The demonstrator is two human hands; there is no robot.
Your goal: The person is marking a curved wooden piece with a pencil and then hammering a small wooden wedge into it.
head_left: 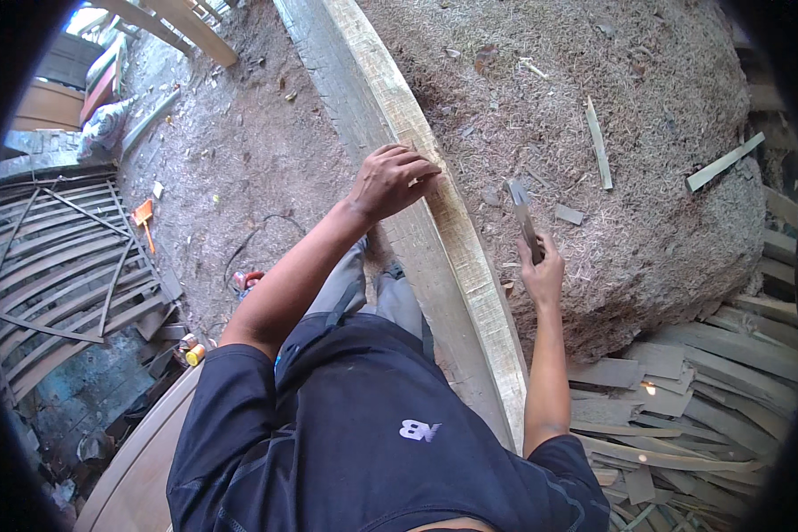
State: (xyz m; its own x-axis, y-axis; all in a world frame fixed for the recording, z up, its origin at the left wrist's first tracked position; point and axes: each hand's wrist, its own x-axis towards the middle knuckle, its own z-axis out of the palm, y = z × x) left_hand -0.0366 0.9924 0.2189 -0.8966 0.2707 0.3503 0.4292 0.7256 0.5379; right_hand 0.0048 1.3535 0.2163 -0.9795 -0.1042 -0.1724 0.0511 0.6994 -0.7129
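A long, thick wooden beam (483, 266) runs from the top of the view down to beside my body, its upper face pale and freshly cut. Over that face is my left hand (395, 182), fingers bent and brought together toward the thumb; whatever they may hold is hidden. To the right of the beam, my right hand (541, 269) is closed around the handle of a hammer (521, 208). Its grey metal head points away from me and is clear of the wood.
A mound of sawdust (665, 248) rises right of the beam, with loose wood strips (598, 146) on it. Stacked offcuts (727, 381) lie at lower right. A slatted wooden frame (62, 275) and an orange tool (144, 222) are at left, a red power tool (246, 279) near my legs.
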